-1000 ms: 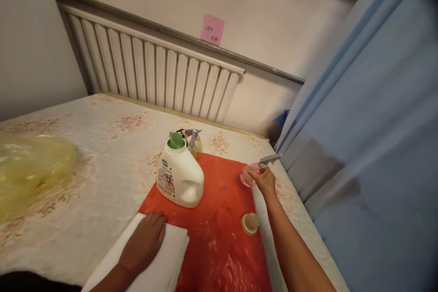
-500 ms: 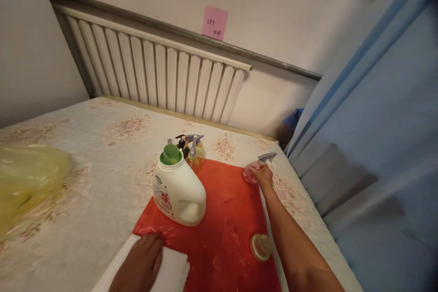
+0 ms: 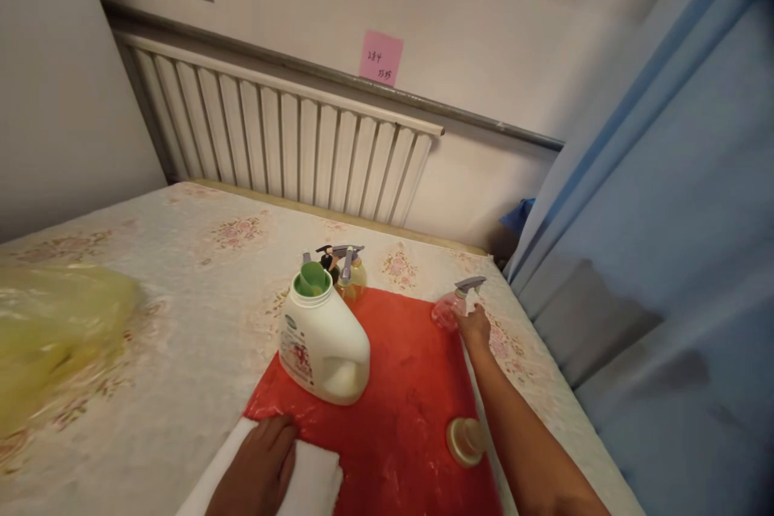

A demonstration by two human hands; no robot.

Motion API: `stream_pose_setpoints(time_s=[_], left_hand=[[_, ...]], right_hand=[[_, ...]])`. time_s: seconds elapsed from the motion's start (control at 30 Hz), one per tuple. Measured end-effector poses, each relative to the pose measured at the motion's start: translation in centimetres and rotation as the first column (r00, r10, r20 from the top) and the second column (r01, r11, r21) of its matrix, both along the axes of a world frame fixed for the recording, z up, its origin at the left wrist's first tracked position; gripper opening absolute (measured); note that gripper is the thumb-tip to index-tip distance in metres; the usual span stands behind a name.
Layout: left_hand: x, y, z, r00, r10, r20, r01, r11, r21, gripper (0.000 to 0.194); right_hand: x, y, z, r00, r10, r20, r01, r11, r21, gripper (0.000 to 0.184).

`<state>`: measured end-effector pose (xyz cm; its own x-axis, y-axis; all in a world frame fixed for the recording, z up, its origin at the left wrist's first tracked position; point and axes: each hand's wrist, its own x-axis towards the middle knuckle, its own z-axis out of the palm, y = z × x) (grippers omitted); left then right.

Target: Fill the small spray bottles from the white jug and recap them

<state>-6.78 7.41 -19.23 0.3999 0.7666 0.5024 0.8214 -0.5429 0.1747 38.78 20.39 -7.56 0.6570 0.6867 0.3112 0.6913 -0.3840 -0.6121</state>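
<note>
My left hand is on a folded white towel at the near edge of the red mat, its fingers bent over the towel. Farther off, at the mat's far right corner, a round spray bottle with pink liquid and a grey trigger stands upright. My right hand is just right of it, fingers apart, the thumb side at or very near the bottle. A white jug with a green cup in its mouth stands on the mat's left side.
Behind the jug are spray bottles with yellowish liquid. A gold-coloured cap lies beside my right forearm. A yellow plastic bag is on the floral cloth at left. A radiator lines the wall; a blue curtain hangs right.
My right hand has loosened from the pink spray bottle and drawn slightly to its right. The bottle stays at the mat's corner. My left hand keeps its place on the towel; the view shifted slightly.
</note>
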Motion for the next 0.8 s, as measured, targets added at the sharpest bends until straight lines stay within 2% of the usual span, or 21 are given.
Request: stream_pose_setpoints(time_s=[0.1,0.2,0.27,0.43,0.53,0.67,0.73,0.8], left_hand=[[0.1,0.1,0.1,1.0,-0.012,0.02,0.012,1.0,-0.002,0.025],[0.3,0.1,0.4,1.0,-0.017,0.005,0.017,1.0,-0.019,0.024],[0.4,0.1,0.7,1.0,-0.015,-0.006,0.015,0.999,-0.034,0.023],[0.4,-0.1,1.0,1.0,-0.01,-0.013,0.009,0.999,-0.053,0.022],[0.4,-0.1,0.9,1.0,-0.006,-0.017,0.005,0.999,-0.052,0.022],[0.4,-0.1,0.5,0.999,0.011,-0.035,-0.011,1.0,0.005,0.022],[0.3,0.0,0.3,0.999,0.022,-0.039,-0.021,0.999,0.027,0.023],[0.3,0.0,0.3,0.999,0.02,-0.037,-0.019,0.999,0.04,0.023]], right_hand=[[-1.7,-1.5,0.7,1.0,0.003,-0.018,-0.003,1.0,-0.012,0.041],[-4.4,-1.6,1.5,0.98,0.196,-0.034,-0.196,0.98,-0.014,0.022],[-6.6,-0.8,2.2,0.934,0.354,-0.055,-0.355,0.935,-0.012,0.016],[-13.2,2.4,3.6,0.777,0.619,-0.112,-0.621,0.783,0.022,0.024],[-17.1,4.6,3.8,0.723,0.681,-0.112,-0.682,0.73,0.041,0.03],[-20.8,7.2,3.7,0.706,0.703,-0.09,-0.704,0.71,0.029,0.041],[-21.9,8.1,3.7,0.704,0.707,-0.071,-0.708,0.706,0.009,0.038],[-22.8,8.7,3.8,0.702,0.711,-0.05,-0.712,0.702,-0.012,0.027]])
